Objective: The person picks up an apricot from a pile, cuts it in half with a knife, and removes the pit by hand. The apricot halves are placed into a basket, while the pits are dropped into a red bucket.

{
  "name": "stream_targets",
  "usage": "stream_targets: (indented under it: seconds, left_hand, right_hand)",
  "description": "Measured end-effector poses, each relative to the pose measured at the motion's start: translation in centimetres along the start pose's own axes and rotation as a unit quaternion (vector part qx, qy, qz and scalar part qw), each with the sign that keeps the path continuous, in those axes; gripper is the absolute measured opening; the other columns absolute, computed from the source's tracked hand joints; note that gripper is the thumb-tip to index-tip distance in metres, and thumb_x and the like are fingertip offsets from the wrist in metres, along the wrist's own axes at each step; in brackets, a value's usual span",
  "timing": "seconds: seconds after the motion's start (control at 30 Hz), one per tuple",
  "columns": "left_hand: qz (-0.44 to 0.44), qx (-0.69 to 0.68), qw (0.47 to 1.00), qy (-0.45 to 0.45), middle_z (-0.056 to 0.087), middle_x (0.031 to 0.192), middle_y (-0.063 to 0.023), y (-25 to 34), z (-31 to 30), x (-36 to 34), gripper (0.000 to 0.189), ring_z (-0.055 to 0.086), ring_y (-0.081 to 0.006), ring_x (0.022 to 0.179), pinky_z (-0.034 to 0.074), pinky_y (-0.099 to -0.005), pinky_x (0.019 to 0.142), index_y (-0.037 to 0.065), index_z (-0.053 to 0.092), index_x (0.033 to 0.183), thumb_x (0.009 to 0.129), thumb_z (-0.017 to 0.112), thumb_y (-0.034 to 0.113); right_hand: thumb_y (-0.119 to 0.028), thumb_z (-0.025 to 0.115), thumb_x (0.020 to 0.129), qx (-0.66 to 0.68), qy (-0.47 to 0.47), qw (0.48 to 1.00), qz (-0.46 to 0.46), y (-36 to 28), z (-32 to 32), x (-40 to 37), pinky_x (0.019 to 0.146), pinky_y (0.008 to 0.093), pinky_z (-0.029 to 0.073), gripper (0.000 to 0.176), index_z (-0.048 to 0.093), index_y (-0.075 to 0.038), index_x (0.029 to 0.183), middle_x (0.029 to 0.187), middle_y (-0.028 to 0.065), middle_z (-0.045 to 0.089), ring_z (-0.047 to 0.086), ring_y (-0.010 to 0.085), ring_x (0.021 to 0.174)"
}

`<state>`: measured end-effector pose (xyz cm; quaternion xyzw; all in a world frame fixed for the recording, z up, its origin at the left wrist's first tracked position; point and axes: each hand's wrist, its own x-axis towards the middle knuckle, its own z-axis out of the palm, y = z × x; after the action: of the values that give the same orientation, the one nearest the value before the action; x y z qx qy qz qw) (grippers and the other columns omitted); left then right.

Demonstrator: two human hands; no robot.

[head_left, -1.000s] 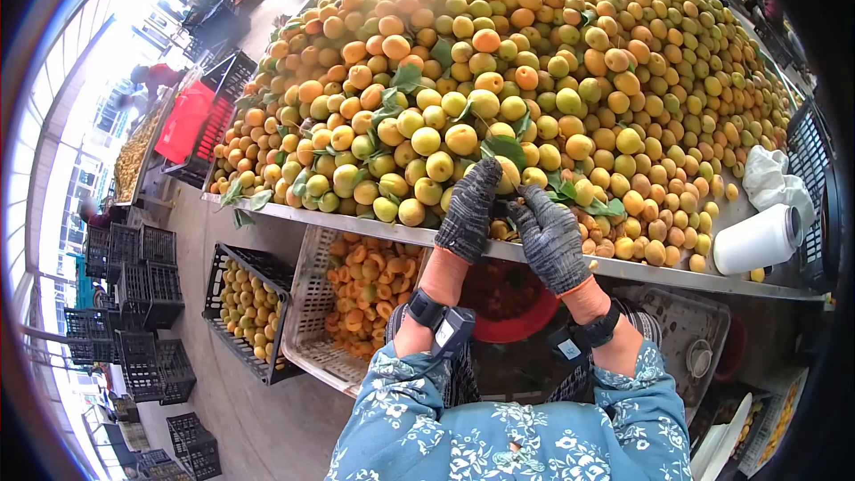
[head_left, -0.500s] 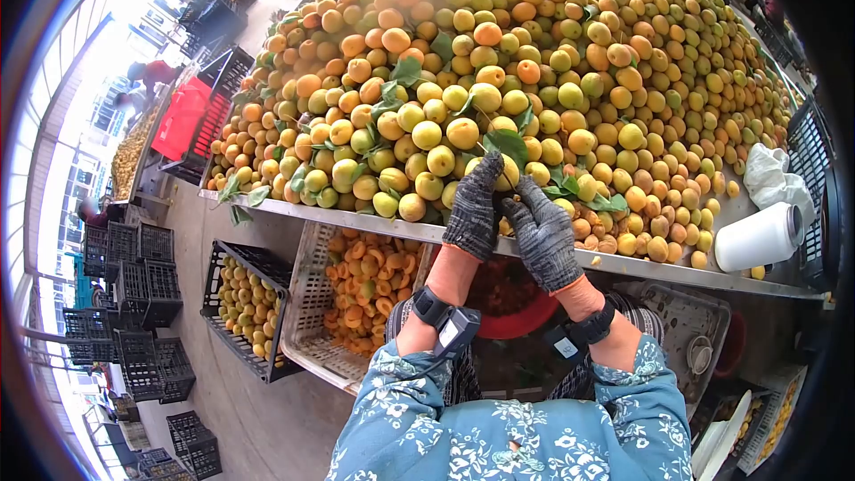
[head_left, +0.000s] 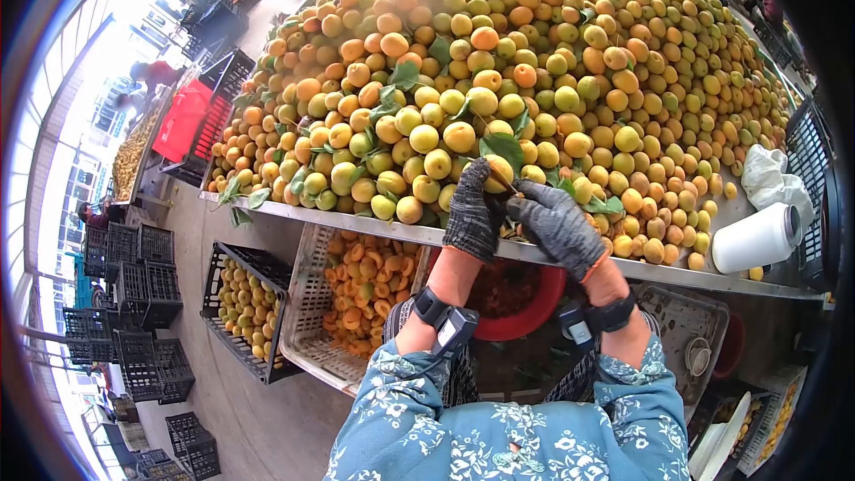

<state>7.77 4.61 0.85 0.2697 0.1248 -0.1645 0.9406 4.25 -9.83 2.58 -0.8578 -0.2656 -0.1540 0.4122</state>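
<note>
Gloved fingers of a worker's left hand (head_left: 474, 218) closed on a yellow fruit (head_left: 500, 171); the right hand's (head_left: 561, 227), drawn together beside it, hid any grip. Handling that single fruit, apparently the step underway near the table edge (head_left: 392, 226) below heaped fruit (head_left: 623, 138), called for steady left fingers next.

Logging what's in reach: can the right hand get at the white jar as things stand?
Likely yes: the white jar is near the table edge on that side, with just loose fruit between. But the right hand is busy beside the left.
</note>
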Motion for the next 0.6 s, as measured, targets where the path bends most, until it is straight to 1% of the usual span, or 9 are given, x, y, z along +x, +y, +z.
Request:
stream_targets:
  seconds: [0.07, 0.1, 0.13, 0.2, 0.23, 0.27, 0.37, 0.5, 0.6]
  left_hand:
    - [0.038, 0.045, 0.998, 0.006, 0.063, 0.093, -0.0104, 0.4, 1.6, -0.9, 0.033, 0.066, -0.0243, 0.079, 0.056, -0.0386, 0.071, 0.007, 0.057, 0.107, 0.090, 0.059, 0.034]
    - [0.044, 0.057, 0.997, 0.025, 0.064, 0.092, -0.0100, 0.5, 1.4, -0.4, 0.030, 0.065, -0.0231, 0.073, 0.055, -0.0376, 0.064, 0.008, 0.057, 0.106, 0.091, 0.057, 0.034]
    - [0.044, 0.057, 0.997, 0.026, 0.064, 0.092, -0.0100, 0.7, 0.9, -0.2, 0.030, 0.065, -0.0231, 0.073, 0.055, -0.0376, 0.064, 0.008, 0.057, 0.106, 0.091, 0.057, 0.034]
    - [-0.001, 0.127, 0.992, -0.004, 0.063, 0.089, -0.0087, 1.0, 0.4, -0.1, 0.033, 0.064, -0.0237, 0.072, 0.055, -0.0392, 0.066, 0.008, 0.057, 0.108, 0.087, 0.059, 0.033]
    - [0.015, 0.137, 0.990, -0.003, 0.062, 0.082, -0.0075, 0.7, 0.6, -0.3, 0.028, 0.061, -0.0203, 0.063, 0.052, -0.0322, 0.057, 0.008, 0.058, 0.102, 0.087, 0.059, 0.033]
    - [0.011, 0.137, 0.991, -0.004, 0.062, 0.082, -0.0075, 0.4, 0.4, -0.2, 0.028, 0.061, -0.0203, 0.063, 0.052, -0.0322, 0.057, 0.008, 0.058, 0.102, 0.087, 0.059, 0.033]
    - [0.039, 0.323, 0.944, -0.056, 0.056, 0.073, -0.0006, 0.1, 1.7, -1.0, 0.021, 0.055, -0.0111, 0.056, 0.041, -0.0226, 0.046, 0.011, 0.057, 0.093, 0.085, 0.063, 0.030]
    - [-0.020, 0.371, 0.927, -0.054, 0.053, 0.067, -0.0027, 0.0, 2.7, -1.8, 0.034, 0.044, -0.0101, 0.037, 0.033, -0.0211, 0.032, 0.007, 0.052, 0.096, 0.079, 0.068, 0.032]
    - [-0.027, 0.280, 0.957, -0.071, 0.054, 0.070, -0.0034, -0.4, 1.8, -1.4, 0.032, 0.050, -0.0117, 0.045, 0.041, -0.0230, 0.039, 0.006, 0.052, 0.097, 0.081, 0.065, 0.032]
  right_hand:
    - [-0.018, 0.061, 0.089, 0.138, -0.124, 0.956, 0.225, -2.3, -4.1, 1.1, 0.058, 0.0256, 0.048, 0.026, 0.061, 0.003, 0.104, 0.078, 0.0049, 0.061, 0.057, 0.0118, 0.064]
    - [-0.020, 0.066, 0.086, 0.205, -0.112, 0.930, 0.282, -1.9, -4.6, 0.9, 0.053, 0.0241, 0.046, 0.029, 0.061, 0.002, 0.105, 0.072, 0.0003, 0.059, 0.053, 0.0095, 0.055]
    - [-0.020, 0.066, 0.086, 0.205, -0.113, 0.930, 0.283, -1.8, -5.0, 0.9, 0.053, 0.0241, 0.046, 0.029, 0.061, 0.002, 0.105, 0.072, 0.0003, 0.059, 0.053, 0.0095, 0.055]
    - [-0.013, 0.070, 0.079, 0.313, -0.015, 0.853, 0.418, -1.7, -6.1, 0.8, 0.068, 0.0278, 0.049, 0.023, 0.065, -0.004, 0.099, 0.080, 0.0039, 0.065, 0.058, 0.0139, 0.074]
    - [-0.012, 0.075, 0.074, 0.338, 0.036, 0.867, 0.364, -0.2, -5.4, 0.5, 0.070, 0.0263, 0.050, 0.031, 0.065, -0.004, 0.102, 0.085, 0.0014, 0.065, 0.058, 0.0112, 0.077]
    - [-0.012, 0.075, 0.074, 0.337, 0.039, 0.866, 0.367, 0.0, -5.2, 0.3, 0.070, 0.0263, 0.050, 0.031, 0.065, -0.004, 0.102, 0.085, 0.0014, 0.065, 0.058, 0.0112, 0.077]
    - [-0.011, 0.078, 0.070, 0.257, 0.068, 0.938, 0.220, -0.9, -4.3, 0.9, 0.079, 0.0265, 0.051, 0.043, 0.063, -0.005, 0.111, 0.095, 0.0034, 0.067, 0.060, 0.0103, 0.085]
    - [-0.010, 0.077, 0.066, 0.234, 0.017, 0.949, 0.211, -1.0, -4.1, 1.1, 0.080, 0.0263, 0.050, 0.041, 0.065, -0.004, 0.106, 0.093, 0.0021, 0.067, 0.060, 0.0097, 0.087]
    - [-0.007, 0.074, 0.068, 0.342, 0.052, 0.896, 0.278, -1.0, -3.9, 0.7, 0.080, 0.0271, 0.050, 0.036, 0.067, -0.003, 0.103, 0.092, 0.0012, 0.066, 0.061, 0.0112, 0.087]
